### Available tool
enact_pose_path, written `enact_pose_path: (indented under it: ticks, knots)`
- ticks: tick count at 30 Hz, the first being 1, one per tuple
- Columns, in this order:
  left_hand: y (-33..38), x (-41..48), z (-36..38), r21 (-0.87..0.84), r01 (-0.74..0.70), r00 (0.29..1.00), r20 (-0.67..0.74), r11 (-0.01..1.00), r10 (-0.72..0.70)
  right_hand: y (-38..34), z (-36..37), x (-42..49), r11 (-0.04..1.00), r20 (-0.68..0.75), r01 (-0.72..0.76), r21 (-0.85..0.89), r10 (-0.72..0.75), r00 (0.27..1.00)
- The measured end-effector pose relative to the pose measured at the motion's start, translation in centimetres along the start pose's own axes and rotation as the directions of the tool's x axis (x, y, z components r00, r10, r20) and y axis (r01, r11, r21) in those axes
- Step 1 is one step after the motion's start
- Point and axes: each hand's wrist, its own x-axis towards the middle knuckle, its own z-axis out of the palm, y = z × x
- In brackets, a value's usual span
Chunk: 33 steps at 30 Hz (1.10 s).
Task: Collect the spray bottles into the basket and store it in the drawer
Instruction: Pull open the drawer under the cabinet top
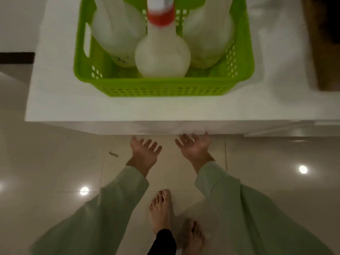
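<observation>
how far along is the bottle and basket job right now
Done: three spray bottles stand in the green basket on the white cabinet top. In hand: nothing; the left hand and right hand are open, palms up, below the cabinet's front edge, apparently reaching for a drawer. Left: open it and store the basket; no open drawer shows.

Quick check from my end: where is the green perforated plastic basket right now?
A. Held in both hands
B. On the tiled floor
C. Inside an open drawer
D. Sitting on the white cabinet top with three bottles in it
D: the green perforated plastic basket rests on the white cabinet top with three white spray bottles standing inside, while the left hand and right hand are open and empty below the front edge.
</observation>
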Motion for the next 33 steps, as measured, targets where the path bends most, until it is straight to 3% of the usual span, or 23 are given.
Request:
enact_pose_path:
  ticks: [9,12,16,18,20,21,22,23,24,25,26,27,28,29,31,33]
  knots:
    - [-0.9,5.2,1.0,-0.254,0.039,0.992,0.124,0.966,-0.008,0.7,-2.1,5.2,0.983,0.191,-0.022,0.183,-0.014,0.981]
    - [-1.0,4.8,-0.1,-0.293,0.056,0.981,0.195,0.955,0.002,0.6,-2.2,4.4,0.983,0.186,-0.029,0.181,-0.005,0.983]
    - [-1.7,2.6,-1.9,-0.281,0.085,0.982,0.185,0.956,-0.033,0.9,-4.0,1.6,0.984,0.166,-0.044,0.174,0.015,0.986]
    - [-2.5,0.0,-3.2,-0.165,0.055,0.984,0.175,0.985,-0.025,1.0,-5.2,-1.4,0.999,0.147,-0.019,0.045,0.012,0.989]
    - [-3.6,-3.7,-4.6,0.136,-0.057,0.989,0.141,0.989,0.038,1.4,-6.1,-5.5,0.949,0.088,0.088,-0.304,-0.064,0.994]
    - [-4.2,-5.9,-5.3,0.325,-0.179,0.981,0.134,0.929,0.142,1.8,-6.5,-7.9,0.840,0.086,0.205,-0.502,-0.187,0.979]
    - [-4.7,-8.2,-6.1,0.498,-0.342,0.940,0.176,0.797,0.294,2.1,-6.8,-10.4,0.652,0.162,0.373,-0.660,-0.362,0.918]
    - [-5.2,-10.6,-7.0,0.618,-0.522,0.844,0.275,0.588,0.460,2.3,-7.1,-13.0,0.384,0.337,0.571,-0.726,-0.526,0.781]
    - [-5.5,-12.7,-7.8,0.668,-0.665,0.703,0.408,0.335,0.582,2.5,-7.3,-15.3,0.086,0.547,0.728,-0.680,-0.601,0.583]
    - [-5.5,-14.7,-8.2,0.657,-0.747,0.555,0.535,0.099,0.637,2.6,-7.3,-17.3,-0.172,0.719,0.809,-0.562,-0.586,0.375]
    - [-5.3,-16.3,-8.4,0.614,-0.782,0.416,0.642,-0.107,0.644,2.4,-7.0,-18.7,-0.370,0.822,0.813,-0.450,-0.528,0.214]
    - [-4.9,-17.4,-8.2,0.562,-0.781,0.305,0.723,-0.271,0.620,2.1,-6.4,-19.7,-0.499,0.872,0.771,-0.397,-0.468,0.146]
    - [-4.4,-18.2,-7.8,0.529,-0.754,0.244,0.776,-0.389,0.582,1.8,-5.6,-20.5,-0.585,0.896,0.708,-0.396,-0.414,0.159]
    - [-3.9,-18.5,-7.1,0.523,-0.711,0.238,0.808,-0.470,0.540,1.4,-4.9,-20.7,-0.656,0.903,0.625,-0.423,-0.359,0.235]
    - [-2.9,-18.8,-6.0,0.547,-0.606,0.320,0.833,-0.578,0.453,1.3,-3.8,-21.0,-0.798,0.883,0.431,-0.420,-0.250,0.397]
    - [-2.0,-18.4,-5.7,0.546,-0.480,0.390,0.834,-0.686,0.391,1.4,-3.7,-20.4,-0.861,0.867,0.340,-0.377,-0.200,0.456]
